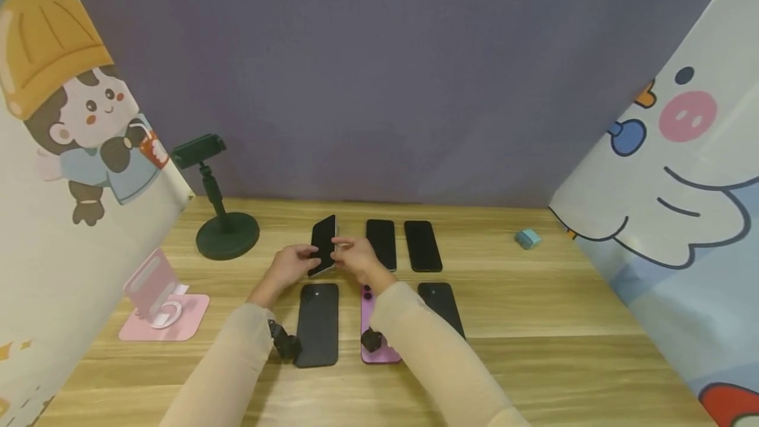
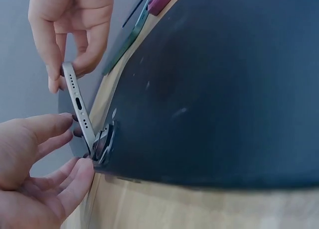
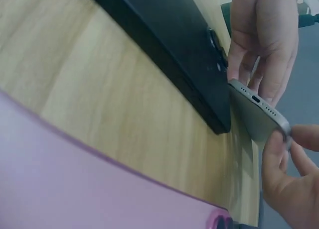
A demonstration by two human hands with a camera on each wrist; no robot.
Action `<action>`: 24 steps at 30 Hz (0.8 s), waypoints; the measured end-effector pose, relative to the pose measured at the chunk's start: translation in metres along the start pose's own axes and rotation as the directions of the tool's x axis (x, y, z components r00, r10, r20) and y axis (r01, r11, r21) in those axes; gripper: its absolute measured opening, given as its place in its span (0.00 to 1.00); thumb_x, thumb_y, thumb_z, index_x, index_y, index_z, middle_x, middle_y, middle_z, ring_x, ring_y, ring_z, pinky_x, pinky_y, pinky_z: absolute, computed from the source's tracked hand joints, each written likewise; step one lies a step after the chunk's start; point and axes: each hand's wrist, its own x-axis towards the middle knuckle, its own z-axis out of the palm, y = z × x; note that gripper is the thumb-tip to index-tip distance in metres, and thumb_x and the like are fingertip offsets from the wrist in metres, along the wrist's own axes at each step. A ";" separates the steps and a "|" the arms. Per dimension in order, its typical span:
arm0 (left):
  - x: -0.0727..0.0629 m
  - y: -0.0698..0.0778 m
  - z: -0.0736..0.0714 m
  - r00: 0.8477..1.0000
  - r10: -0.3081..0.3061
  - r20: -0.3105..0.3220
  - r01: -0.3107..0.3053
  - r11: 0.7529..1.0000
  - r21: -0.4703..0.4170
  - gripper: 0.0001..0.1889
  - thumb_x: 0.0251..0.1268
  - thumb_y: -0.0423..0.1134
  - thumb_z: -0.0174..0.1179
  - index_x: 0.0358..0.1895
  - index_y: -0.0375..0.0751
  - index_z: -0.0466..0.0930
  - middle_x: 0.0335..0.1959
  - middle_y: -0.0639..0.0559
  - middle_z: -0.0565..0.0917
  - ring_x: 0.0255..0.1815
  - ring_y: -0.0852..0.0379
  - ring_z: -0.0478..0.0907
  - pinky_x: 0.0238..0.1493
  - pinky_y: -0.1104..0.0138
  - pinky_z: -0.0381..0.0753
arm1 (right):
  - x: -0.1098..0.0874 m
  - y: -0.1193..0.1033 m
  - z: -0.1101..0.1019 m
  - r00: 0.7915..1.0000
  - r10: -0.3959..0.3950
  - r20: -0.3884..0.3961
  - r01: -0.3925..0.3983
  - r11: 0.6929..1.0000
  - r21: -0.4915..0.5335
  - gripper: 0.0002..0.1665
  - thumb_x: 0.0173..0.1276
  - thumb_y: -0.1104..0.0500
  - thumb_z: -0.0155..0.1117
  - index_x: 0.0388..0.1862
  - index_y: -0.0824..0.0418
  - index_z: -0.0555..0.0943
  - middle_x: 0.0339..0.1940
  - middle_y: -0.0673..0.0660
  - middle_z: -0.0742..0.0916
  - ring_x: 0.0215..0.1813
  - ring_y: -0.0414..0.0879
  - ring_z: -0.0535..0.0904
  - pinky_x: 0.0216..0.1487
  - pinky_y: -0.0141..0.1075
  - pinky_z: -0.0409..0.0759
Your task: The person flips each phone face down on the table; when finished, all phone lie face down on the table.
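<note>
Both hands hold one phone (image 1: 323, 241) with a dark screen, tilted up on its side at the back of the table. My left hand (image 1: 290, 265) pinches its left edge between thumb and fingers. On the opposite edge, my right hand (image 1: 358, 258) has a similar pinch. The phone's silver bottom edge (image 2: 79, 103) with its charging port faces the left wrist camera, and its pale back (image 3: 254, 120) shows in the right wrist view. A black phone (image 1: 317, 328) lies back up just in front of the left hand. Under the right forearm is a purple phone (image 1: 367, 315), partly covered.
Two phones lie screen up at the back, one black phone (image 1: 381, 242) beside the right hand and another (image 1: 423, 246) further right. A dark phone (image 1: 441, 305) is partly behind the right sleeve. Leftward stand a green phone stand (image 1: 228, 236) and pink holder (image 1: 192, 321); a small blue block (image 1: 527, 238) sits right.
</note>
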 end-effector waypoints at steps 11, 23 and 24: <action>-0.004 0.011 0.006 1.000 0.017 0.000 -0.017 0.989 -0.147 0.20 0.69 0.37 0.60 0.62 0.34 0.76 0.57 0.31 0.76 0.57 0.36 0.75 0.43 0.57 0.82 | -0.002 -0.005 -0.007 0.999 0.019 0.051 -0.025 0.993 0.117 0.25 0.68 0.76 0.55 0.64 0.73 0.71 0.48 0.70 0.82 0.44 0.58 0.84 0.49 0.45 0.81; -0.009 0.015 0.012 0.998 -0.036 0.056 0.060 0.855 -0.514 0.22 0.73 0.33 0.54 0.67 0.32 0.69 0.61 0.28 0.71 0.49 0.41 0.80 0.43 0.58 0.83 | -0.004 -0.008 -0.007 0.996 0.013 0.088 -0.024 0.993 0.117 0.27 0.67 0.77 0.55 0.65 0.72 0.71 0.51 0.67 0.81 0.45 0.56 0.83 0.45 0.40 0.83; -0.008 0.015 0.013 0.998 -0.029 0.061 0.057 0.845 -0.532 0.22 0.74 0.33 0.53 0.68 0.32 0.69 0.61 0.27 0.71 0.50 0.39 0.80 0.44 0.57 0.83 | -0.004 -0.008 -0.007 0.996 0.013 0.089 -0.023 0.993 0.114 0.27 0.67 0.77 0.55 0.65 0.71 0.71 0.51 0.67 0.81 0.45 0.56 0.83 0.44 0.39 0.83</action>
